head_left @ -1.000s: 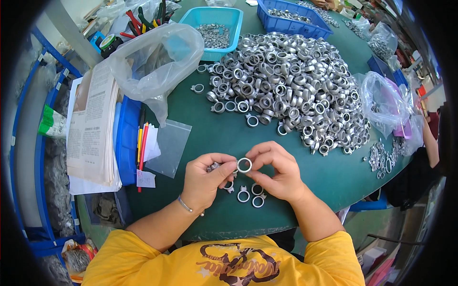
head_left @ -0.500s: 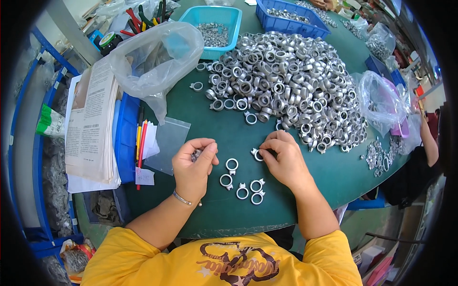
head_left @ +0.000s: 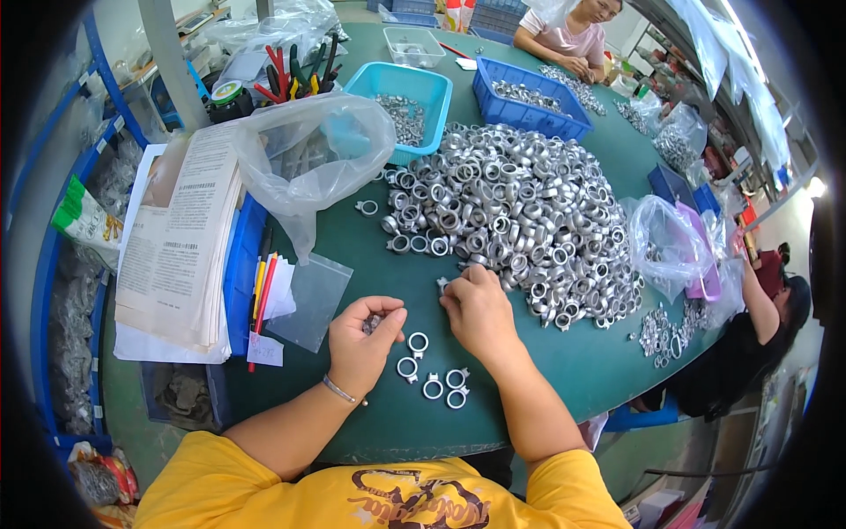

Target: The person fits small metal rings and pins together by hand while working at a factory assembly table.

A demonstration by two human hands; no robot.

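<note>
My left hand is curled around a small cluster of metal pieces, mostly hidden by the fingers. Just short of the pile's near edge, my right hand has its fingers bent together on a metal ring, of which only a bit shows at the fingertips. Between my forearms several loose silver rings with small lugs lie flat on the green table. Beyond my hands rises a large heap of similar metal rings.
Left of my hands are a clear zip bag, pens, newspapers and an open plastic bag. Behind stand a turquoise basket and a blue crate. Other people sit at the far side and right.
The view has tilted up, showing more of the far table. My right hand has moved away from me and slightly left, toward the heap, with the ring. The left hand stays curled.
</note>
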